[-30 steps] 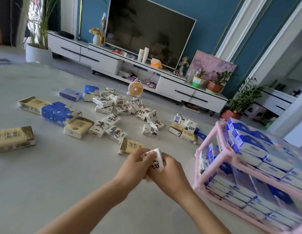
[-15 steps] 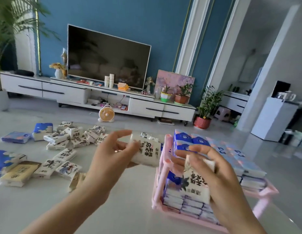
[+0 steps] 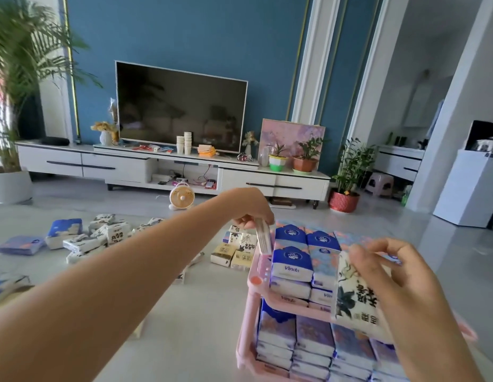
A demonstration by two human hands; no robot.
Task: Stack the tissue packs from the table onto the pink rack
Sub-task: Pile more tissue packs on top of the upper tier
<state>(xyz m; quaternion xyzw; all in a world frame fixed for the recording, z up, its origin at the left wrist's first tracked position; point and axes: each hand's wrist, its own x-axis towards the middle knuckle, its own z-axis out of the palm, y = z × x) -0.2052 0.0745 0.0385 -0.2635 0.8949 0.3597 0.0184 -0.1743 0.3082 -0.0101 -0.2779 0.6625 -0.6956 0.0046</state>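
The pink rack [image 3: 256, 279] stands at the lower right with two shelves full of blue tissue packs [image 3: 292, 260]. My left hand [image 3: 252, 213] reaches across to the rack's far left corner and pinches a small white pack [image 3: 263, 239] on edge, hanging down at the top shelf's rim. My right hand [image 3: 388, 274] holds a white pack with black ink print [image 3: 355, 296] over the near side of the top shelf. Several loose packs [image 3: 107, 235] lie scattered on the pale table [image 3: 184, 326] to the left.
A small heap of beige and white packs [image 3: 234, 255] lies just left of the rack. Beyond the table are a small orange fan [image 3: 181, 197], a white TV cabinet [image 3: 170, 166] with a television, and potted plants.
Both hands, which met around one white pack on the table, have separated and each now carries a pack. My left hand has stretched out to the rack's far corner. The view has swung toward the rack.
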